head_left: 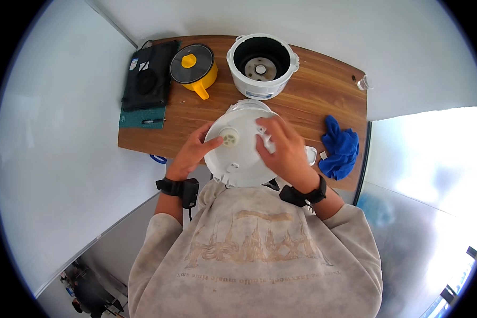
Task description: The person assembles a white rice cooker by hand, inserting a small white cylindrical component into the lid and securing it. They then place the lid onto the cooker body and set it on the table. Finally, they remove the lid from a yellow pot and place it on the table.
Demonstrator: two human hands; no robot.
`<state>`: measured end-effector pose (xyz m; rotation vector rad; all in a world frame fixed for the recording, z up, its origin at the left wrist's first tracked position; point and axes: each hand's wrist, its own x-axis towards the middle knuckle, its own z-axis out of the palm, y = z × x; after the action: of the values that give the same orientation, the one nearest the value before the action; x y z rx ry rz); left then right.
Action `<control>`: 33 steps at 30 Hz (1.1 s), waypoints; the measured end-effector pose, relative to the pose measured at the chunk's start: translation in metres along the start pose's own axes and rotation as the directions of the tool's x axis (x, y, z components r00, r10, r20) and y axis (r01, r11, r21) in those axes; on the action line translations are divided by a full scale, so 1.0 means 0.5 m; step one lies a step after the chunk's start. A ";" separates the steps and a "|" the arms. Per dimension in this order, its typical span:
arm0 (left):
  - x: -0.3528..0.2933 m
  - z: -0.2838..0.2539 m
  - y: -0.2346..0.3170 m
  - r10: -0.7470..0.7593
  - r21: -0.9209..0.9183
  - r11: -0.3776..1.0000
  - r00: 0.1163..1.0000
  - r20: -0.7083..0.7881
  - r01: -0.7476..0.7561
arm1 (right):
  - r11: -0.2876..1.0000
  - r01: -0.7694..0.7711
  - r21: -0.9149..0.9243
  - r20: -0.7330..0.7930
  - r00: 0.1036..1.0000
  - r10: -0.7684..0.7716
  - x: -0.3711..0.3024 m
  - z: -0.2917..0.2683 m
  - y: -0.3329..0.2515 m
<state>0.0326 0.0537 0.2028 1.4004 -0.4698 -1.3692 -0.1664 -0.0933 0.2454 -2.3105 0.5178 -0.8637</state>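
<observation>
I hold a round white cooker lid [238,153] with its inner side up, just above the near edge of the wooden table [312,100]. My left hand [192,151] grips its left rim. My right hand [283,151] lies over its right side, fingers on a small white part. A small ribbed cap [229,137] sits at the lid's middle. The open white rice cooker body [262,64] stands behind the lid, its pot removed.
A yellow pot with a glass lid [194,66] stands at the back left beside a black pouch [148,74] on a green mat with a pen [152,121]. A blue cloth [340,147] lies at the right. A small clear bottle [363,82] sits at the far right edge.
</observation>
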 end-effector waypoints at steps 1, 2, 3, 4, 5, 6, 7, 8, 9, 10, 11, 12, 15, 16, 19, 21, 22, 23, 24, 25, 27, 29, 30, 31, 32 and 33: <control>0.000 0.000 0.002 -0.007 0.002 1.000 1.000 0.011 0.007 | 0.988 -0.126 0.092 0.131 0.985 0.113 -0.004 0.014 -0.009; -0.002 0.000 0.003 -0.015 0.004 1.000 1.000 0.021 0.015 | 0.951 -0.259 0.168 0.268 0.940 0.209 -0.008 0.024 -0.012; -0.005 -0.002 0.005 -0.022 0.004 1.000 1.000 0.022 0.022 | 0.957 -0.236 0.168 0.271 0.945 0.185 -0.010 0.036 -0.005; -0.006 -0.004 0.002 0.000 -0.006 1.000 1.000 0.024 0.001 | 0.963 -0.212 0.169 0.274 0.948 0.161 -0.011 0.050 0.006; -0.004 -0.008 -0.004 0.021 -0.016 1.000 0.999 0.025 -0.021 | 0.967 -0.188 0.170 0.277 0.951 0.136 -0.010 0.059 0.013; -0.004 -0.009 -0.011 0.042 -0.031 0.999 0.999 0.028 -0.042 | 0.969 -0.182 0.169 0.288 0.949 0.128 -0.008 0.062 0.015; -0.004 -0.011 -0.014 0.045 -0.031 0.999 0.999 0.028 -0.044 | 0.970 -0.176 0.168 0.299 0.947 0.120 -0.006 0.064 0.016; -0.004 -0.012 -0.016 0.048 -0.031 0.998 0.998 0.029 -0.047 | 0.971 -0.169 0.168 0.309 0.944 0.111 -0.004 0.066 0.018; -0.004 -0.012 -0.016 0.051 -0.029 0.998 0.998 0.030 -0.050 | 0.968 -0.179 0.176 0.308 0.944 0.118 -0.002 0.068 0.020; -0.005 -0.012 -0.014 0.052 -0.022 0.998 0.998 0.029 -0.051 | 0.965 -0.188 0.184 0.307 0.944 0.125 -0.001 0.072 0.023; -0.005 -0.010 -0.011 0.053 -0.016 0.998 0.998 0.028 -0.053 | 0.961 -0.197 0.192 0.305 0.943 0.132 0.000 0.073 0.024; -0.005 -0.010 -0.010 0.056 -0.010 0.998 0.998 0.027 -0.056 | 0.958 -0.205 0.200 0.302 0.943 0.138 0.000 0.073 0.023; -0.005 -0.008 -0.010 0.080 0.021 0.997 0.996 0.029 -0.080 | 0.947 -0.236 0.218 0.310 0.937 0.162 0.004 0.067 0.019; -0.006 -0.006 -0.009 0.079 0.025 0.997 0.997 0.026 -0.079 | 0.943 -0.251 0.219 0.325 0.930 0.172 0.007 0.064 0.019; -0.007 -0.002 -0.006 0.085 0.034 0.996 0.996 0.025 -0.086 | 0.944 -0.238 0.230 0.320 0.934 0.158 0.007 0.066 0.025; -0.006 -0.002 -0.007 0.102 0.035 0.994 0.994 0.035 -0.103 | 0.945 -0.227 0.235 0.315 0.938 0.147 0.010 0.067 0.029; -0.006 0.000 -0.004 0.103 0.055 0.993 0.994 0.031 -0.104 | 0.944 -0.230 0.235 0.320 0.936 0.148 0.013 0.067 0.032; -0.007 0.004 0.001 0.103 0.075 0.992 0.994 0.027 -0.105 | 0.944 -0.232 0.235 0.324 0.934 0.149 0.014 0.066 0.032; -0.009 0.006 0.005 0.105 0.095 0.990 0.994 0.020 -0.106 | 0.936 -0.265 0.231 0.349 0.921 0.175 0.017 0.061 0.028; -0.009 0.005 0.003 0.104 0.090 0.990 0.994 0.018 -0.105 | 0.928 -0.297 0.225 0.373 0.906 0.200 0.023 0.053 0.021; -0.008 0.003 -0.001 0.102 0.078 0.992 0.995 0.018 -0.103 | 0.913 -0.336 0.231 0.408 0.886 0.222 0.029 0.044 0.015; -0.008 0.003 0.000 0.099 0.076 0.992 0.995 0.017 -0.100 | 0.902 -0.349 0.256 0.428 0.877 0.218 0.031 0.040 0.015; -0.008 0.004 0.000 0.097 0.075 0.992 0.995 0.017 -0.098 | 0.901 -0.350 0.255 0.432 0.875 0.218 0.031 0.039 0.015; -0.008 0.006 0.001 0.095 0.078 0.992 0.995 0.015 -0.096 | 0.901 -0.352 0.254 0.435 0.873 0.218 0.032 0.039 0.016; -0.008 0.007 0.002 0.093 0.082 0.992 0.996 0.013 -0.093 | 0.901 -0.353 0.252 0.439 0.871 0.219 0.032 0.038 0.016; -0.007 0.008 0.003 0.091 0.086 0.992 0.996 0.010 -0.091 | 0.903 -0.350 0.250 0.435 0.873 0.218 0.031 0.039 0.017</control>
<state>0.0288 0.0546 0.2066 1.4274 -0.5957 -1.2926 -0.1430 -0.0999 0.2351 -1.9644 0.4826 -0.2890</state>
